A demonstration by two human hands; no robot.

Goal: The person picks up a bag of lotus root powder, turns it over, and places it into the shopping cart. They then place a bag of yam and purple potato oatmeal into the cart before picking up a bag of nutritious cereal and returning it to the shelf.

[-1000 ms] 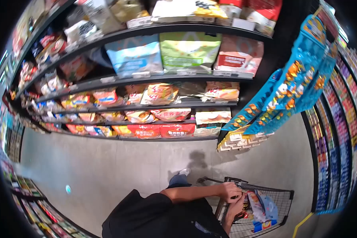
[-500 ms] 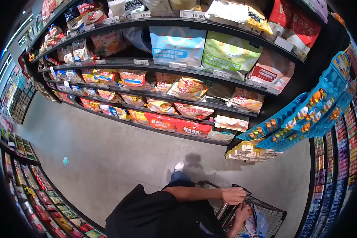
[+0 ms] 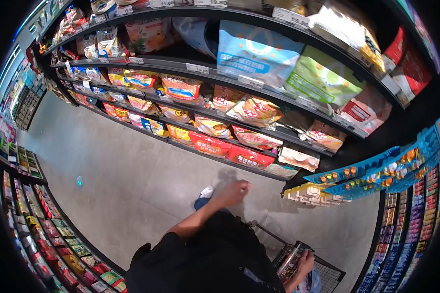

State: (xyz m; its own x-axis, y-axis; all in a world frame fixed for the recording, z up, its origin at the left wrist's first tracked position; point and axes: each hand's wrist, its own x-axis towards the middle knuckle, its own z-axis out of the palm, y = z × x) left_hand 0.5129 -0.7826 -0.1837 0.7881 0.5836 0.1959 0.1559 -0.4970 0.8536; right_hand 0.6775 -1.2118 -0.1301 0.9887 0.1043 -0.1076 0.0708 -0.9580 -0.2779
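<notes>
My left hand (image 3: 235, 193) hangs in the air over the floor in front of my body, away from the cart. Its fingers look loosely curled, slightly blurred, and I see nothing in them. To my right is a wire shopping cart (image 3: 333, 276) with a bar handle. My right hand (image 3: 305, 262) is closed at the handle end of the cart, its fingers curled at the black corner piece. Below and beside that hand, a blue-and-white printed package (image 3: 315, 282) lies in the cart, partly covered by my hand and forearm.
A long shelf ahead holds bagged foods, among them a blue bag (image 3: 256, 53), a green bag (image 3: 322, 75) and red bags (image 3: 249, 157). A blue hanging display (image 3: 391, 168) juts out at the right, above stacked pale boxes (image 3: 313, 194). More shelves (image 3: 58, 234) line the left.
My left hand has left the cart and moved left and forward over the floor. My right hand stays at the cart. The view has turned, and the shelf appears tilted and nearer.
</notes>
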